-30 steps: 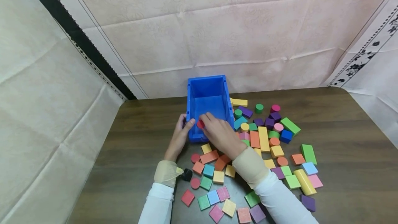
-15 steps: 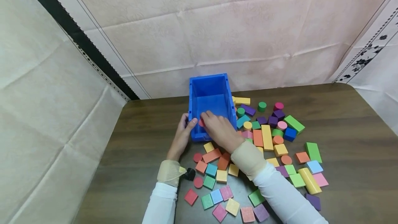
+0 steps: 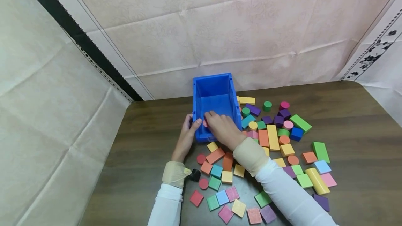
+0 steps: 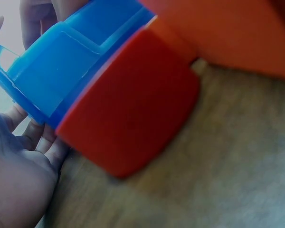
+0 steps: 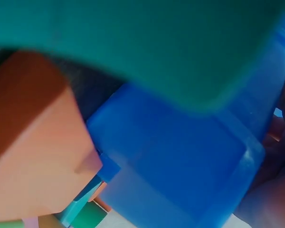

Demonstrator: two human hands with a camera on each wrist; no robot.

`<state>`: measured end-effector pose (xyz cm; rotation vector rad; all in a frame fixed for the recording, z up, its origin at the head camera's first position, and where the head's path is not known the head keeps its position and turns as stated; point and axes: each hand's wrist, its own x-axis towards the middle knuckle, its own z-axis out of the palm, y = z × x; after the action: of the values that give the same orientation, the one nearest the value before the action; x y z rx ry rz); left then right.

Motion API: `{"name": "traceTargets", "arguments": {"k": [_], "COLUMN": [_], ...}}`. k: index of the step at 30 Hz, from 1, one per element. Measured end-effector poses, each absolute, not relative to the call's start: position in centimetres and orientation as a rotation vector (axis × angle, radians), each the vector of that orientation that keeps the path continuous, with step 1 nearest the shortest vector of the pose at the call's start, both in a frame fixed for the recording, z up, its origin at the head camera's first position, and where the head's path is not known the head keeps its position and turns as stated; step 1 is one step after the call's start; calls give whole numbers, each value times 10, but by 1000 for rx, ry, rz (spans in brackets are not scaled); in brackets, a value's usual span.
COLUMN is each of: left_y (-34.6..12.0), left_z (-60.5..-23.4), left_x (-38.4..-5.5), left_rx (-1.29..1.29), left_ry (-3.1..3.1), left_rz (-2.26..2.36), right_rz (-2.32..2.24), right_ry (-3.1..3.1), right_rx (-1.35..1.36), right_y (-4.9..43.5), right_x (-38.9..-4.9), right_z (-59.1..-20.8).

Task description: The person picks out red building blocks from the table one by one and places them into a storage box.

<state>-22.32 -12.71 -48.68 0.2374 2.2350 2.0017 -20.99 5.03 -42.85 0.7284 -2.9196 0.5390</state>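
Note:
A blue plastic bin stands toward the back of the table. My left hand grips its left side near the front corner, the thumb over the rim and the fingers outside. In the left wrist view that hand lies against the bin. Over the front part of the bin, my right hand pinches a reddish round block between its fingertips. The bin's front inside floor is hidden under this hand. Large blurred blocks, one red and one teal, fill much of the wrist views.
Many coloured wooden blocks lie right and in front of the bin, among them a yellow cylinder, a long yellow block and a red square block. A grey mat lies under the nearer blocks. Patterned cloth hangs behind the table.
The whole scene has shifted slightly right in the head view. My right hand keeps the round block over the bin's front, with little movement; my left hand stays on the bin's side.

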Motion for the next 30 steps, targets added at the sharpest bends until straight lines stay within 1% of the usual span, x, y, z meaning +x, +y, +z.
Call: {"name": "traceTargets", "arguments": {"k": [18,25,30], "left_y": [-129,-132,-129], "left_z": [-489,-491,-491], "left_x": [-217,-217,-219], "left_rx": [259,229,252], "left_ry": [2225,2246,2238], "left_rz": [1988,1996,1994], "right_rz": [613,683,701], "right_ry": [-2926,-2929,-2943], "right_rx": [616,625,604], "right_y": [54,54,56], "right_x": [-202,-205,-207], "right_z": [-430,-431,-430]}}
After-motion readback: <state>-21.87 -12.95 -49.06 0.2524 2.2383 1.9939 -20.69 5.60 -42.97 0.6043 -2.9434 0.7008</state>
